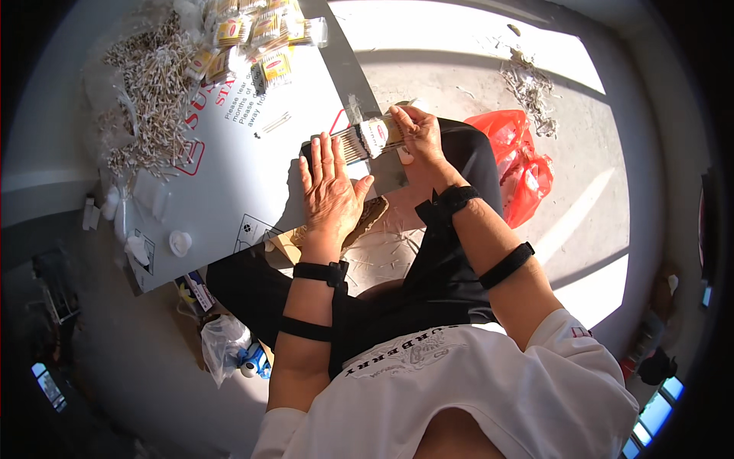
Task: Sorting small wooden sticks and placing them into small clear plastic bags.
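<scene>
Between my two hands lies a small pack of cotton swabs (pixel 373 139) with a pale label, near the table's right edge. My right hand (pixel 420 136) pinches the pack's right end. Flat with its fingers stretched out, my left hand (pixel 332 187) is against the swabs' left ends; whether it presses on them I cannot tell. A few loose swabs (pixel 275 122) lie on the white printed tabletop (pixel 256 180), left of the pack. Farther off are several filled swab packs (pixel 267 34) with yellow labels, beside a big heap of loose cotton swabs (pixel 153 92).
A red plastic bag (pixel 524 172) stands on the floor right of my knee. Beyond it, scraps (pixel 531 96) are strewn about. A small white cap-like piece (pixel 180 243) sits near the table's front left corner. Below is a clear plastic bag (pixel 224 344).
</scene>
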`<state>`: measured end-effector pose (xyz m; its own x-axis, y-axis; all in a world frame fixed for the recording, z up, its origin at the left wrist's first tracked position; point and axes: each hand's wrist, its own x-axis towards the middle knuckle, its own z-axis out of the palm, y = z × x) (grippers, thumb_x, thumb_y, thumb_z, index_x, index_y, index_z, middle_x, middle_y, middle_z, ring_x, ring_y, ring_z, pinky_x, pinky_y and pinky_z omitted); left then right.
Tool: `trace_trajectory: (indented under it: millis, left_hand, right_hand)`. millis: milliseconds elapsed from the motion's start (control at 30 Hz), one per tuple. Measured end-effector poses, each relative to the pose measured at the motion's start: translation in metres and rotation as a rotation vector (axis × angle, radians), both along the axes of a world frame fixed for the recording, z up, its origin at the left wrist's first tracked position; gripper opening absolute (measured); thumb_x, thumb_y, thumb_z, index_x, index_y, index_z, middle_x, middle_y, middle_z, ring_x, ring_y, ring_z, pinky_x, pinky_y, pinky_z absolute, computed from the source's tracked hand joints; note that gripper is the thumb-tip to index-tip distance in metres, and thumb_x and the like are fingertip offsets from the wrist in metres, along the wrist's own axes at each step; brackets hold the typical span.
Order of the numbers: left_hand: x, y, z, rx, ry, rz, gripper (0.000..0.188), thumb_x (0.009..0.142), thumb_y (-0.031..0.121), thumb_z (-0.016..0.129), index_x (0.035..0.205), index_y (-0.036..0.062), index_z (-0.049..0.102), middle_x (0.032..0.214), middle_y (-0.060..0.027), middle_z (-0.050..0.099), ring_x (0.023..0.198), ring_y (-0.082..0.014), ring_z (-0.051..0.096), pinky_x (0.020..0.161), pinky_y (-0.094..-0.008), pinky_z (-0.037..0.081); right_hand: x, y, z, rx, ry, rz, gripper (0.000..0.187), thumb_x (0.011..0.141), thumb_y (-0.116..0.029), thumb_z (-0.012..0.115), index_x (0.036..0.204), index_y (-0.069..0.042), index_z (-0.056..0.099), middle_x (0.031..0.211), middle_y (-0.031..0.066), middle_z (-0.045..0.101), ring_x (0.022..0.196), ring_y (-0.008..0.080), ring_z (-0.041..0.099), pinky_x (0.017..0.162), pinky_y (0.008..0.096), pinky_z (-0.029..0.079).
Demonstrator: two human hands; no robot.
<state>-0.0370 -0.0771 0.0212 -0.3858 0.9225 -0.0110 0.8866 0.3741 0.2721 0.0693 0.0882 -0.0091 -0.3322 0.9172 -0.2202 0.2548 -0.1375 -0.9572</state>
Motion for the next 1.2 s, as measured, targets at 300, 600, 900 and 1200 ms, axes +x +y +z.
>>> trace_trajectory:
  millis: [300, 600, 900, 1200]
  left_hand:
    - [0.011, 0.012, 0.003, 0.029, -0.033, -0.024, 0.08, 0.094, 0.044, 0.053, 0.151, -0.0004, 0.018, 0.159, -0.0183, 0.014, 0.149, -0.0304, 0.009, 0.119, -0.0492, 0.007]
    - [0.018, 0.019, 0.001, 0.045, -0.033, -0.04, 0.079, 0.095, 0.043, 0.052, 0.15, -0.0025, 0.02, 0.159, -0.0192, 0.015, 0.149, -0.031, 0.009, 0.119, -0.0486, 0.007]
    - [0.02, 0.024, 0.003, 0.039, -0.041, -0.051, 0.077, 0.095, 0.041, 0.052, 0.148, -0.006, 0.023, 0.159, -0.0184, 0.014, 0.149, -0.0307, 0.009, 0.119, -0.0483, 0.007]
    - [0.005, 0.024, -0.01, 0.564, -0.538, 0.099, 0.064, 0.098, 0.024, 0.05, 0.151, 0.0054, 0.022, 0.156, -0.0217, 0.021, 0.144, -0.0369, 0.022, 0.117, -0.0453, 0.02]
  right_hand:
    - [0.0, 0.006, -0.022, -0.001, 0.251, -0.017, 0.037, 0.092, -0.033, 0.068, 0.087, 0.004, 0.069, 0.069, -0.0009, 0.059, 0.067, 0.0076, 0.048, 0.059, 0.0267, 0.042]
    - [-0.002, 0.003, -0.02, -0.057, 0.23, -0.029, 0.035, 0.092, -0.032, 0.068, 0.085, 0.002, 0.069, 0.07, -0.0018, 0.059, 0.067, 0.0066, 0.048, 0.059, 0.0259, 0.041]
    - [-0.003, 0.003, -0.025, 0.017, 0.209, -0.056, 0.033, 0.091, -0.031, 0.069, 0.091, 0.002, 0.071, 0.071, 0.0017, 0.064, 0.067, 0.0071, 0.052, 0.061, 0.0266, 0.046]
    - [0.003, 0.004, -0.014, -0.049, 0.279, -0.072, 0.04, 0.091, -0.031, 0.07, 0.11, 0.003, 0.066, 0.087, 0.0042, 0.067, 0.08, 0.0098, 0.058, 0.07, 0.0265, 0.048]
